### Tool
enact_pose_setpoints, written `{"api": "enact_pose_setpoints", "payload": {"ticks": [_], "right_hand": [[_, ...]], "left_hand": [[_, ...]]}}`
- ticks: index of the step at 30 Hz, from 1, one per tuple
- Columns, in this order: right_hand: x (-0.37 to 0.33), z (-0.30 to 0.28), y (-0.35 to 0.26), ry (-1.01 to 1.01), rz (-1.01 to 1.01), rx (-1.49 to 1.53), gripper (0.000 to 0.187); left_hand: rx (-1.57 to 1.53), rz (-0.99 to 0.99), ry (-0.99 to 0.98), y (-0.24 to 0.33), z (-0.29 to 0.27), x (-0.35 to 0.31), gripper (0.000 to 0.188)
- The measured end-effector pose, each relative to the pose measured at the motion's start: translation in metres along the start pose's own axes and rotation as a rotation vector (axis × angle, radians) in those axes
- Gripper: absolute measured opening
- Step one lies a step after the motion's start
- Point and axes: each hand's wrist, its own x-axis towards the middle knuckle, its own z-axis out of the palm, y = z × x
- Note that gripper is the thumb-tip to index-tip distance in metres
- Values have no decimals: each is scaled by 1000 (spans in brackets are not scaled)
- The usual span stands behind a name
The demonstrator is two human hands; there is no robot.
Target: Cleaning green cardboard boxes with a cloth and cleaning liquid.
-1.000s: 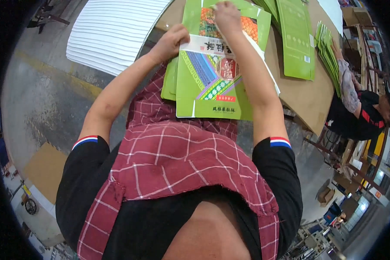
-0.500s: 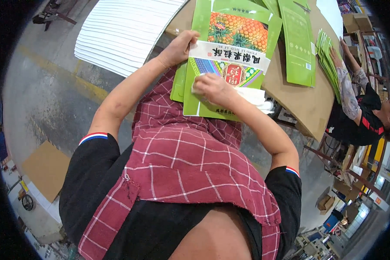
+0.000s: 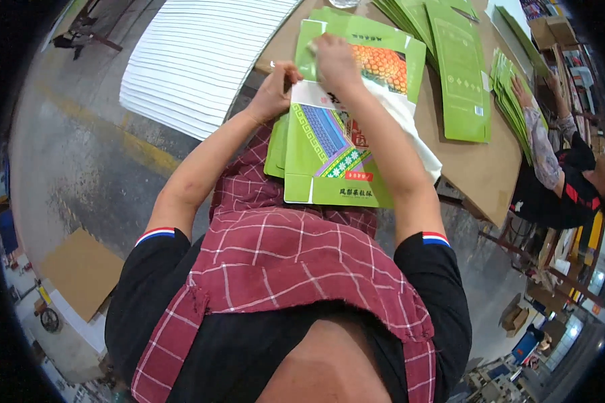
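Brown counter (image 3: 480, 168) carries it all: nearest, a flat green carton (image 3: 329, 168) hangs over its edge onto the lap. Left hand (image 3: 274, 91) pinches its left edge; right hand (image 3: 334, 59) presses flat near its top. Pressing evenly should keep it square. Beyond, green stacks (image 3: 450, 54).

A flat green carton (image 3: 336, 154) with orange pineapple print lies on the lap, more green cartons (image 3: 460, 67) stacked beyond.
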Motion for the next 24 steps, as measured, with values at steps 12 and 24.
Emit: {"api": "enact_pose_setpoints", "payload": {"ticks": [12,24], "right_hand": [[-181,-95,36,59,214,135,32],[-274,-129,33,499,933,494,21]], "left_hand": [[103,83,42,-9,-15,0,35],[138,50,-301,17,-40,38,23]]}}
